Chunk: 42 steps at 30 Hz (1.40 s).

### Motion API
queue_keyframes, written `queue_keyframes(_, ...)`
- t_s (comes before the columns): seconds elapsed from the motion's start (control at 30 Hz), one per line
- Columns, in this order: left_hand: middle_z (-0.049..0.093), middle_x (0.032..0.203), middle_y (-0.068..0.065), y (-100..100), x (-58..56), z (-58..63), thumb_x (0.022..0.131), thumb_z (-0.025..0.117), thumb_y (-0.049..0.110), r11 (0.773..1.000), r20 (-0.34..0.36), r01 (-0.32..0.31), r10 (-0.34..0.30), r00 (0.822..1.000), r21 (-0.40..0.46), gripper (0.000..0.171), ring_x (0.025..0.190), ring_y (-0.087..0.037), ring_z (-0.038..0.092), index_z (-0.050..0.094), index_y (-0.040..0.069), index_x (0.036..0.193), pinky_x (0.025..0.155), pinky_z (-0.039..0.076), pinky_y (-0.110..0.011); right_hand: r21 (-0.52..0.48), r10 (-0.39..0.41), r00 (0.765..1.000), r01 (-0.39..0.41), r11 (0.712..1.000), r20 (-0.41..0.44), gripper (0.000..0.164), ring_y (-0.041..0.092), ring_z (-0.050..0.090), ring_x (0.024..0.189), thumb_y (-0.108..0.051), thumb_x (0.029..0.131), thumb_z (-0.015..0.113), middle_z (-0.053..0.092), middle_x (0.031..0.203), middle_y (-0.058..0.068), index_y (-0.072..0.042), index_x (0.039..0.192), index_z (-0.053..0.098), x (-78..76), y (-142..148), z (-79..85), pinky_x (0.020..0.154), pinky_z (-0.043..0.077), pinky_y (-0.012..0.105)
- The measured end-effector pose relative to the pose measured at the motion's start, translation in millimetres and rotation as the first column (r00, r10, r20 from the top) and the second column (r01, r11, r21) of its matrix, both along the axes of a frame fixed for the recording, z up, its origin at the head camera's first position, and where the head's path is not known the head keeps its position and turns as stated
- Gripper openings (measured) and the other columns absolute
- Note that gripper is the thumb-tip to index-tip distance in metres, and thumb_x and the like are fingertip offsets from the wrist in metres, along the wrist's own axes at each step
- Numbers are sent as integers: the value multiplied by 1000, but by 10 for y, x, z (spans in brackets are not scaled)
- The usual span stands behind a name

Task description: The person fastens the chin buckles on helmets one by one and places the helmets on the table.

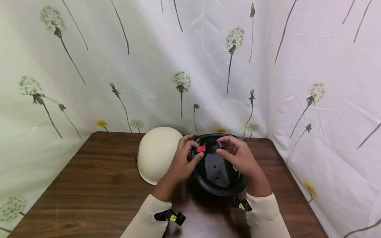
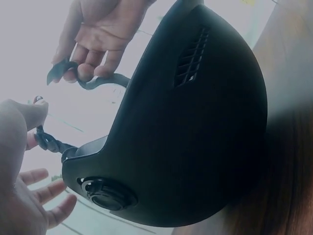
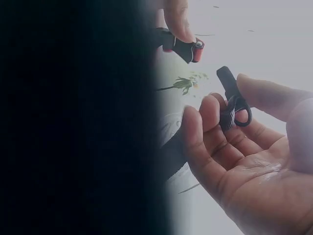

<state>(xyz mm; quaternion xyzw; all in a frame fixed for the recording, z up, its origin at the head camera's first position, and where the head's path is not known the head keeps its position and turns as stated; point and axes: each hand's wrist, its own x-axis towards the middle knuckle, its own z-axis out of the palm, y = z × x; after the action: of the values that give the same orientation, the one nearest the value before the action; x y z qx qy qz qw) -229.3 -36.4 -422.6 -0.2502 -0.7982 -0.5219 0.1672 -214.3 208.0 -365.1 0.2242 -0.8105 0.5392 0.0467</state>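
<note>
A black helmet lies with its hollow inside facing up on the table; its dark outer shell fills much of the left wrist view. Over its opening, my left hand pinches a red-and-black buckle half between thumb and finger. Across from it, my right hand pinches the black buckle half on the other chin strap. A gap separates the two buckle halves. Close to the left hand, a cream helmet rests dome up.
Both helmets stand toward the back of the brown wooden table. Behind and to the right hangs a white cloth printed with dandelions. Black straps with cameras sit on the wrists over cream sleeves.
</note>
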Motion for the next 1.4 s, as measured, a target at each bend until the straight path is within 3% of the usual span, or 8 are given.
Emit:
queue_keyframes(0.13,37,159,-16,-1,12,16,102,72,28,1000,6,4,-4,1000,-2,23,143,-37,45,60,13,116,100,51,-60,-26,6,1000,-6,1000,-3,32,43,72,87,-14,100,74,72,100,13,-8,131,66,14,-13,0,76,61,35)
queue_keyframes(0.33,37,159,-19,8,34,24,102,72,27,1000,-4,7,-7,1000,-1,23,146,-39,43,61,12,116,101,51,-60,28,-26,1000,26,999,-15,31,25,68,84,-19,98,78,73,102,8,-11,127,68,20,-51,-25,72,57,31)
queue_keyframes(0.43,37,159,-21,11,38,14,102,72,26,1000,-11,6,-6,1000,-7,23,147,-39,41,61,11,116,104,49,-61,59,-27,999,28,998,-29,30,22,66,83,-20,98,78,73,102,6,-13,125,69,13,-65,-47,71,55,30)
queue_keyframes(0.83,38,157,-22,14,32,9,100,74,25,1000,-41,10,-10,999,-15,24,147,-39,41,60,12,115,110,44,-62,89,-15,998,21,996,-60,25,23,61,76,-22,96,80,66,96,6,-14,119,72,14,-95,-45,65,52,30)
queue_keyframes(1.1,39,157,-21,32,44,8,99,75,24,1000,-67,5,-6,998,-15,23,149,-38,39,61,12,113,116,37,-65,108,-16,997,23,994,-69,27,21,62,73,-21,95,81,69,94,4,-12,120,73,7,-115,-59,63,53,31)
queue_keyframes(1.4,38,157,-18,39,60,23,100,75,22,1000,-66,19,-20,998,-17,22,147,-38,42,61,10,112,117,36,-64,133,-31,996,43,990,-89,26,19,63,70,-22,94,82,69,92,3,-16,118,75,13,-136,-77,64,54,31)
